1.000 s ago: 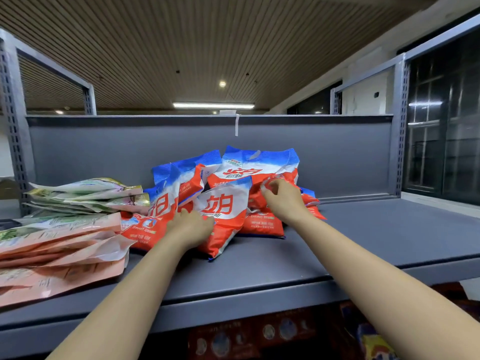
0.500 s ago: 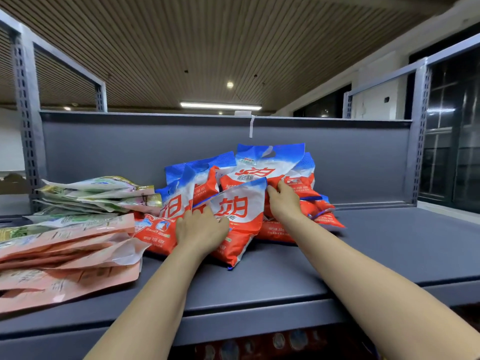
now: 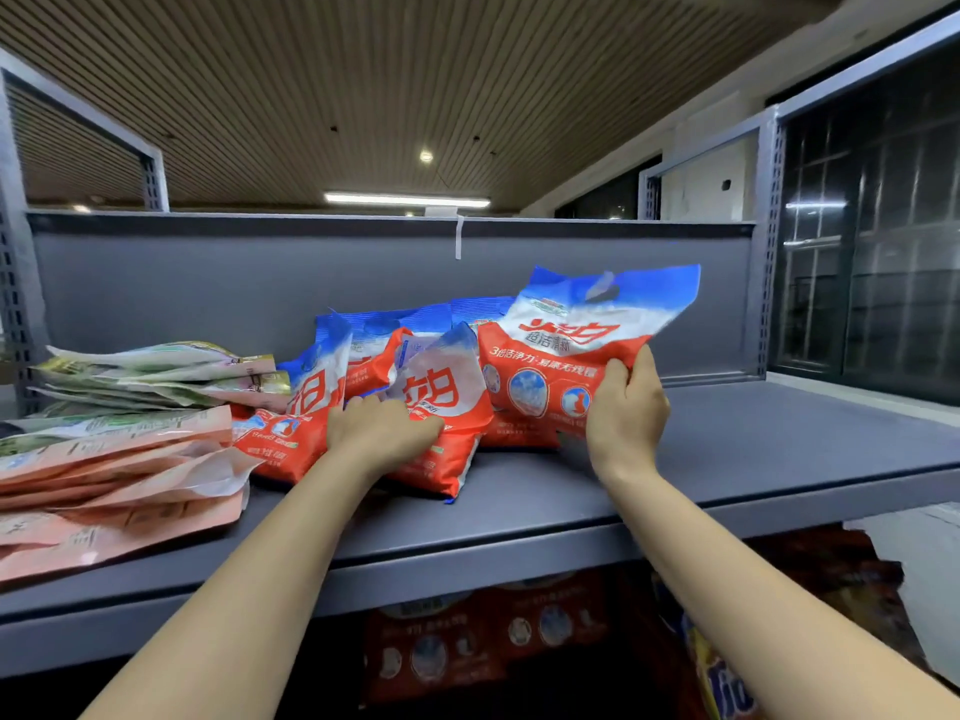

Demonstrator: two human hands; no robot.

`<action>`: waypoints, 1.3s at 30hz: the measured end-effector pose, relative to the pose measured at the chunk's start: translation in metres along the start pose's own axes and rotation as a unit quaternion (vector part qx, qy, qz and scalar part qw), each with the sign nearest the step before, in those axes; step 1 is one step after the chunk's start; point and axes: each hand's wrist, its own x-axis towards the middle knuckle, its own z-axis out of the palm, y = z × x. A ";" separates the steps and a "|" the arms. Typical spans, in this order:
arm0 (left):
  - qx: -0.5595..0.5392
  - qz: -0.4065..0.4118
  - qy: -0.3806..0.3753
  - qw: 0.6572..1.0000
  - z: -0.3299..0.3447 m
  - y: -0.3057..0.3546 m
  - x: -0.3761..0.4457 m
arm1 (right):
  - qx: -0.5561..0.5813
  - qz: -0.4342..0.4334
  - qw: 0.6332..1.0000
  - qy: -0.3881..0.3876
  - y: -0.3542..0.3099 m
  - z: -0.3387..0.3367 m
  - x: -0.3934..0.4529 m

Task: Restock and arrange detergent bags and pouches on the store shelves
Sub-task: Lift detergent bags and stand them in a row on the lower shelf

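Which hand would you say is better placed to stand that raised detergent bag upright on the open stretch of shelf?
The right hand: its grip already pinches the raised bag at its lower right edge, beside the bare shelf. The left hand lies on the leaning bag in the pile.

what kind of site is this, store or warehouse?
Most likely a retail store aisle: grey metal gondola shelf with perforated uprights, a heap of red-and-blue detergent bags, flat pink pouches stacked alongside, more packaged stock on the shelf below.

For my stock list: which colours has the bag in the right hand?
Blue top, white middle, red-orange bottom; the head view shows the bag.
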 end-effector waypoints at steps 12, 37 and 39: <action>-0.099 -0.072 0.082 0.989 -0.018 0.027 -0.040 | 0.083 0.062 0.995 0.006 0.022 -0.016 -0.003; -0.519 -0.041 0.121 0.845 -0.066 0.044 -0.069 | 0.028 0.104 0.994 -0.013 -0.003 -0.053 0.034; -0.458 -0.032 0.216 0.862 -0.062 0.047 -0.079 | 0.046 0.079 0.996 -0.001 -0.009 -0.066 0.031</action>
